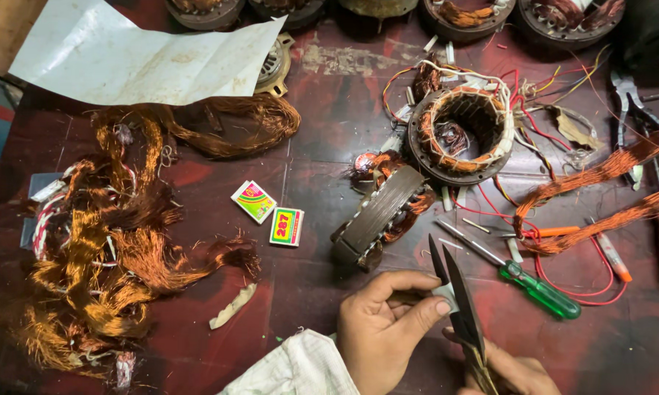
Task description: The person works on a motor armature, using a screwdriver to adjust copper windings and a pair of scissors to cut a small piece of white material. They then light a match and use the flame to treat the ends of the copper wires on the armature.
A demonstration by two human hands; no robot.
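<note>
a: so, left to right: a heap of tangled copper wire (pixel 102 241) on the dark red table (pixel 322 146), two small matchboxes (pixel 271 213), then a stator lying on its side (pixel 377 219)

b: and the hands?

a: left hand (pixel 384 325) low in the middle, thumb and forefinger closed narrow on a small pale strip (pixel 440 292), held right at the scissors (pixel 457 307). right hand (pixel 516 369) just beside it, mostly out of view, fingers wrapped on the scissor handles

b: how would that strip handle?

a: light, thin and floppy i'd judge, so a pinch near the cut edge suits it. the scissors look stiff and sharp, handles only

b: which way do they point?

a: long axis nearly upright in view, blades slightly parted, tips away from the person toward the wound stator (pixel 461 135). a green-handled screwdriver (pixel 523 281) lies slantwise further right
</note>
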